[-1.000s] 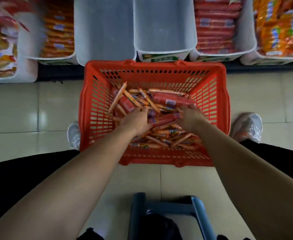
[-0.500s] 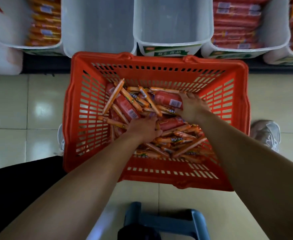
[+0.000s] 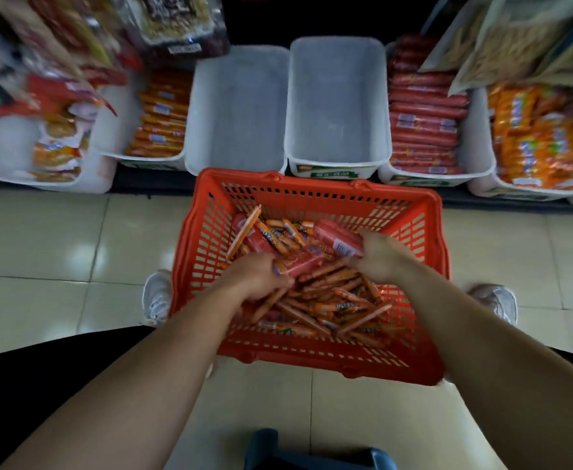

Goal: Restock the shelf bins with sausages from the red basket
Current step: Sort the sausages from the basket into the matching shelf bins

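The red basket [image 3: 430,232] sits on the floor in front of the shelf, holding several thin orange sausages [image 3: 339,300] and thicker red ones. My right hand [image 3: 378,256] grips a thick red sausage pack [image 3: 337,237] at the basket's far side, lifted a little. My left hand [image 3: 259,276] curls around another red sausage pack [image 3: 303,266] near the middle of the pile. Two white shelf bins, the left one [image 3: 237,110] and the right one [image 3: 337,103], stand empty directly behind the basket.
A bin of orange sausages [image 3: 159,117] is left of the empty bins, a bin of red sausages [image 3: 424,123] to their right, and orange packets [image 3: 535,137] further right. Bagged goods hang above. My shoes flank the basket; a blue-grey stool [image 3: 315,452] is below.
The view tilted up, showing more shelf. My right hand has lifted the thick red pack slightly, and my left hand has closed on a red pack in the pile.
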`<state>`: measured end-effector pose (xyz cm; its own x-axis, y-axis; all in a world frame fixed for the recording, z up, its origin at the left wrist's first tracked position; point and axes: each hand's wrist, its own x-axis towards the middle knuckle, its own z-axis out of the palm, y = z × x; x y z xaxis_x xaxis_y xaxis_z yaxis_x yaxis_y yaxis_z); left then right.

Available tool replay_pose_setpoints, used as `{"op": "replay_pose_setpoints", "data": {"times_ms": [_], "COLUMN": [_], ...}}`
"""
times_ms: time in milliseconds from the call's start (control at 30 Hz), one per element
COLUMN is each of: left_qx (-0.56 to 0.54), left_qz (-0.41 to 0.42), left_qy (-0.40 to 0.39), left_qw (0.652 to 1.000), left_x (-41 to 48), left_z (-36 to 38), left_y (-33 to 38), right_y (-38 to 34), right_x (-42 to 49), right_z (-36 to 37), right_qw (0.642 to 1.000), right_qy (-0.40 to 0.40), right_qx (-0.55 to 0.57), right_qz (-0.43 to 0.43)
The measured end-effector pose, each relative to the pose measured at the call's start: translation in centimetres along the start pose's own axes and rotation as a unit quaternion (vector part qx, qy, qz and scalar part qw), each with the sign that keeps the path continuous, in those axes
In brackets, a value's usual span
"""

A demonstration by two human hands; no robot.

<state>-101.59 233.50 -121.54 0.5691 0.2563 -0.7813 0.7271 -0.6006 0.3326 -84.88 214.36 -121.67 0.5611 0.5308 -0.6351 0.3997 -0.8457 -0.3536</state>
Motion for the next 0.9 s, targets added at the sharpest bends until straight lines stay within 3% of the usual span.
{"op": "replay_pose_setpoints", "data": {"times_ms": [300, 600, 900], "left_qx": [-0.140, -0.266, -0.165], "left_qz": [-0.003, -0.005, -0.038], "left_qy": [0.206, 0.273, 0.364], "left_qw": [0.969, 0.924, 0.916], "left_x": [-6.9, -0.3, 7.7], "left_z": [-9.2, -16.9, -20.4], "left_y": [-3.0, -3.9, -2.3], "right_y": [-8.7, -16.6, -18.9], "right_x": [-3.5, 3.7, 10.1], "right_z": [-5.9, -7.5, -6.9], "right_qw": [0.988, 0.982, 0.956], "right_qy": [0.092, 0.121, 0.183], "right_qx": [0.105, 0.125, 0.229], "right_qz": [-0.064, -0.069, -0.030]}}
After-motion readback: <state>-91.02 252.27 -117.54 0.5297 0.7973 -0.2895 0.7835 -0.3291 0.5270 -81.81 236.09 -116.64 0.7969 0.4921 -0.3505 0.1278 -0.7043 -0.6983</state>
